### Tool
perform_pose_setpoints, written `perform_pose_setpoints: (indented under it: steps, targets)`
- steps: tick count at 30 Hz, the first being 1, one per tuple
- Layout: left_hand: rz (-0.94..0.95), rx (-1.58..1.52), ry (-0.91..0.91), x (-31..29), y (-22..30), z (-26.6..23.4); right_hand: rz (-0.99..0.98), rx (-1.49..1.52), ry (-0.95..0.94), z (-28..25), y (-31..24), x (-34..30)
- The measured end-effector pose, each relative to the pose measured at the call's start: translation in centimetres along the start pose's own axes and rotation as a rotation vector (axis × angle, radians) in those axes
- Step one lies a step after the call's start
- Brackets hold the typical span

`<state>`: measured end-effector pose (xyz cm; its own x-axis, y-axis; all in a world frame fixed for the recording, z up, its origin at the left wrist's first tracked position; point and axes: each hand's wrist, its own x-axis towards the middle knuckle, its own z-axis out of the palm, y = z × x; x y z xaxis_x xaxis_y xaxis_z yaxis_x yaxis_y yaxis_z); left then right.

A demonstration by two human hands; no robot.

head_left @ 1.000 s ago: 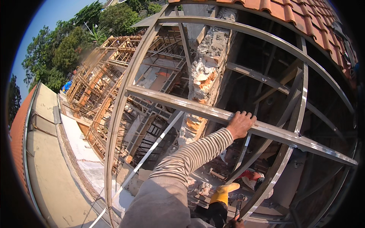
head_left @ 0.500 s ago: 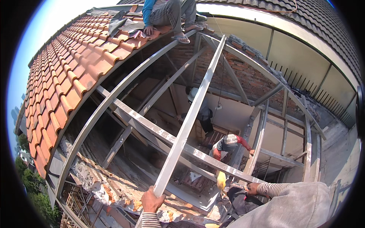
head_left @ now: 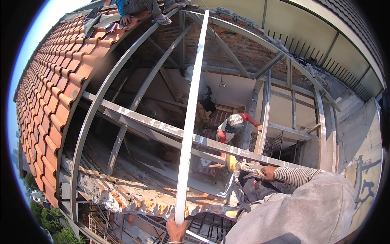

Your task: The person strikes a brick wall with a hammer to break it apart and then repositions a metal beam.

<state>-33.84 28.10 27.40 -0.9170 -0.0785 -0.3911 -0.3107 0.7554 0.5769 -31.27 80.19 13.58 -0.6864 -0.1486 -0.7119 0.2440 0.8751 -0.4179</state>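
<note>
My left hand is closed around the lower end of a long, light metal roof beam. The beam slants away from me across the open frame and passes over a crosswise metal beam. At the lower right, my right hand grips the handle of what looks like a hammer, its metal head pointing left. Close by that head is the yellow glove of a co-worker in a cap and red sleeves, standing below the frame. Dark cloth lies under my right hand.
Orange roof tiles slope down on the left, where a person in sandals sits at the edge. A broken brick wall top runs near me. Another helmeted worker stands inside below. Metal rods stick up at the right.
The view has shifted, so the roof and frame appear farther left and higher. My left hand sits lower, and its beam looks steeper. More of the hammer shows in my right hand.
</note>
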Motion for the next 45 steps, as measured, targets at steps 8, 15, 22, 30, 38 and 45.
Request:
perform_pose_setpoints:
  steps: [8, 15, 22, 30, 38, 45]
  targets:
    - [0.153, -0.144, 0.052, -2.6, -2.5, 1.9, -0.096, 0.031, -0.061, -0.6, -1.2, -2.8]
    - [0.037, -0.131, -0.076, -5.8, -2.0, 1.7, -0.081, 0.11, 0.039, -1.8, -3.2, -10.9]
    - [0.048, 0.016, -0.082, -11.7, -5.4, 2.2, -0.095, 0.518, 0.384, -3.1, -8.7, -9.3]
    - [0.018, 0.252, -0.038, -17.8, -6.3, 1.5, -0.349, 1.346, 0.542, -9.9, -16.1, 2.8]
    - [-0.055, 0.37, -0.026, -23.5, -8.8, -0.4, -0.433, 1.602, 0.651, -13.3, -19.3, 4.8]
    - [-0.009, 0.338, 0.003, -25.8, -5.9, -2.1, -0.412, 1.402, 0.865, -12.8, -15.0, 5.5]
